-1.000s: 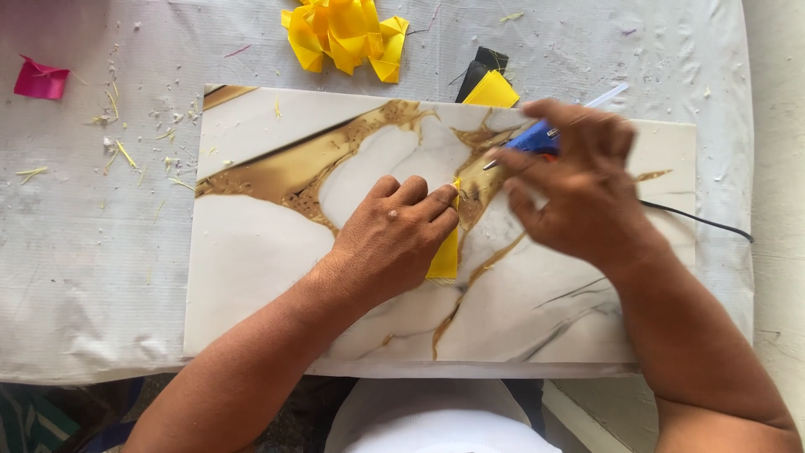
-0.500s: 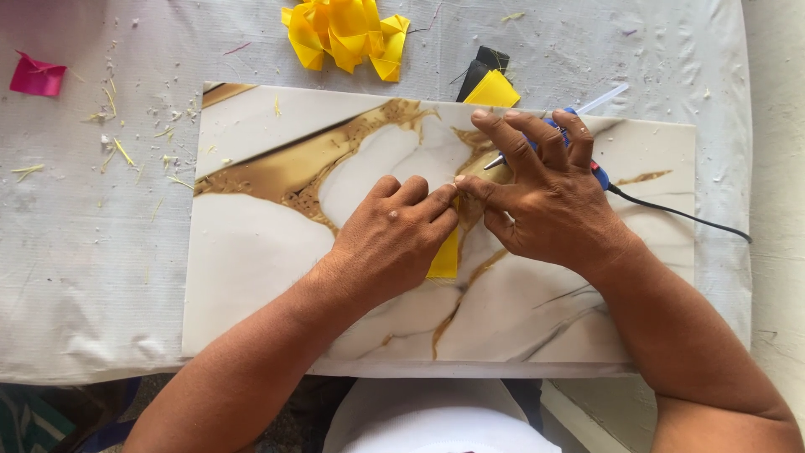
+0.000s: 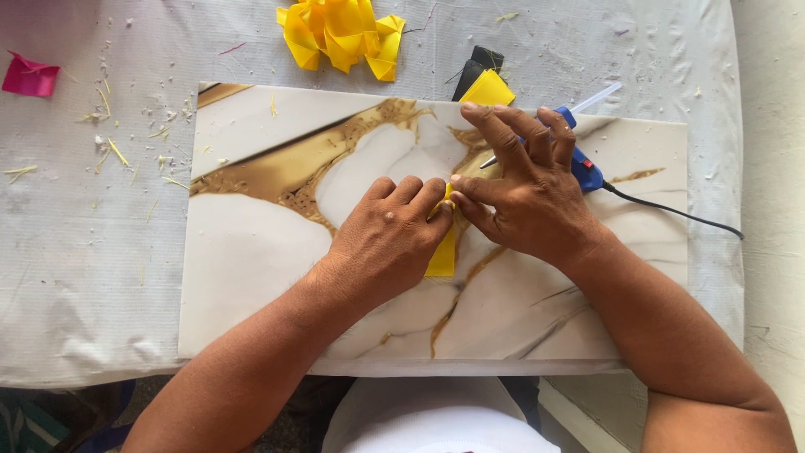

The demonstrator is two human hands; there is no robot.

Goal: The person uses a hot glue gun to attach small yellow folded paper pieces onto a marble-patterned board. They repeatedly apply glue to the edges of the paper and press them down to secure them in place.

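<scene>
- Left hand [image 3: 387,243] lay knuckles up, fingers curled together, pressing down on a yellow ribbon strip [image 3: 442,256] at mid-board.
- Right hand [image 3: 524,197] lay flat with fingers spread, thumb tip touching the same strip beside the left fingertips.
- Rested partly over a blue glue gun [image 3: 584,168] lying on the board, its black cord [image 3: 671,211] trailing off to the right.
- Sat on a marble-patterned board [image 3: 251,277], white with gold veins, on a grey cloth-covered surface [image 3: 84,277].
- Beyond the top edge: folded yellow piece [image 3: 486,88] over a black scrap [image 3: 478,63], and a yellow ribbon bow [image 3: 340,33].
- Far left: pink scrap [image 3: 29,75] among scattered yellow trimmings [image 3: 113,151].
</scene>
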